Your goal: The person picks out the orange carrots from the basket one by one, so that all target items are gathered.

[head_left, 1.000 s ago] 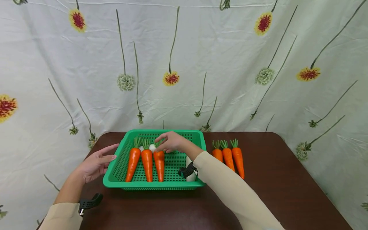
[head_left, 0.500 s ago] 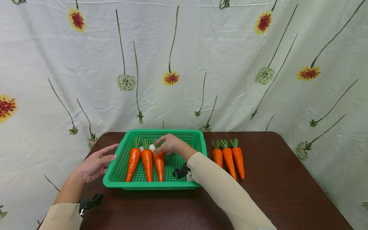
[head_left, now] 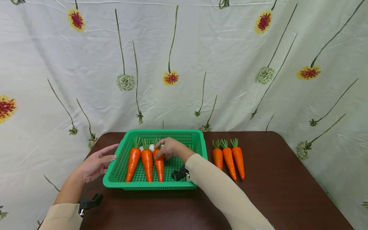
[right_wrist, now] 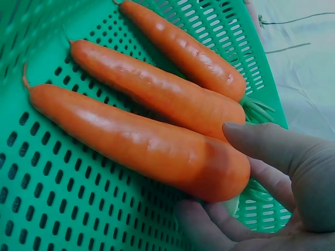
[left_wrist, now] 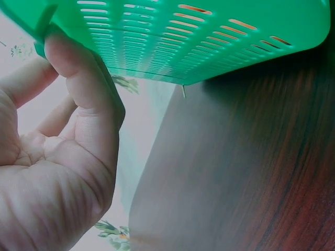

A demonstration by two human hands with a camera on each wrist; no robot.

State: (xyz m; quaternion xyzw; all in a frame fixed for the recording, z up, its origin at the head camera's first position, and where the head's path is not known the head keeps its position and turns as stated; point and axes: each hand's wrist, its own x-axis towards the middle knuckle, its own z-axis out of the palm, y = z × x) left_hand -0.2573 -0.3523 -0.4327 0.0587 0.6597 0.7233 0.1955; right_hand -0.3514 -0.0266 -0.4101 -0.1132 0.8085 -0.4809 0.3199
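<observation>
A green perforated basket [head_left: 155, 184] stands on the table, holding three orange carrots with green tops. My left hand [head_left: 96, 163] is at its left rim; in the left wrist view the thumb [left_wrist: 65, 57] touches just under the rim. Inside the basket, my right hand [head_left: 172, 148] curls round the top end of the rightmost carrot [head_left: 159, 167]. Its thumb [right_wrist: 256, 141] lies at one side of that carrot and its fingers at the other, as the right wrist view shows. The middle carrot [right_wrist: 157, 89] and the left carrot [right_wrist: 188, 49] lie alongside.
Three more carrots [head_left: 228, 158] lie on the dark brown table [head_left: 287, 179], right of the basket. White rounded things [head_left: 151, 147] show behind the carrots in the basket. A flower-print cloth [head_left: 230, 64] hangs behind the table.
My right hand has come down slightly and toward me, from the greens onto the top of the rightmost carrot. The carrots, the basket and my left hand have stayed in place.
</observation>
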